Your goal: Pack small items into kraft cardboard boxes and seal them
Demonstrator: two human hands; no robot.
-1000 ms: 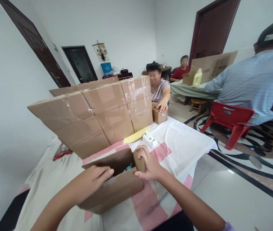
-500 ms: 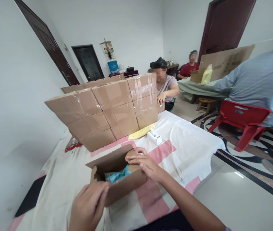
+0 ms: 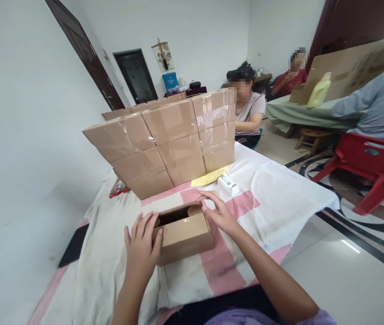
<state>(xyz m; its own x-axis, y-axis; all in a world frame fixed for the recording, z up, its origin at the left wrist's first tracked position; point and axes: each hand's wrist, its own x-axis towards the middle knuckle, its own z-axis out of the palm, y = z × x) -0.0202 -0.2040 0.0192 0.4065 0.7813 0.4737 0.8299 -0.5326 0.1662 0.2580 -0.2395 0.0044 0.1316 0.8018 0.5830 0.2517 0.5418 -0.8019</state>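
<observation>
A small brown cardboard carton (image 3: 185, 232) sat in the lower middle of the frame, on a pink-and-white tablecloth (image 3: 181, 282). Its near top flap lay folded inward, and a dark gap ran along the far side of the top; what lay inside was too dark to tell. The left hand (image 3: 143, 237) rested against the carton's left end, its fingers spread apart over the top edge and the thumb on the flap, without gripping anything. The right hand (image 3: 219, 212) was at the carton's far right corner, loosely spread, thumb and forefinger well apart, with nothing clasped in it.

Above and right of the carton, near the frame's middle, lay a white tape dispenser (image 3: 228, 185), just beside a yellow strip (image 3: 208, 178). Behind these, across the centre, rose a wall of taped cardboard boxes (image 3: 175, 131), three high and three across. A red packet (image 3: 119, 188) showed at its lower left.

In the upper right, a co-worker in a pale shirt (image 3: 256, 106) sat beyond the stack. Farther right, a pale yellow bottle (image 3: 320, 90) stood on a green-covered table (image 3: 290, 113), and a red plastic chair (image 3: 376, 160) filled the right edge.
</observation>
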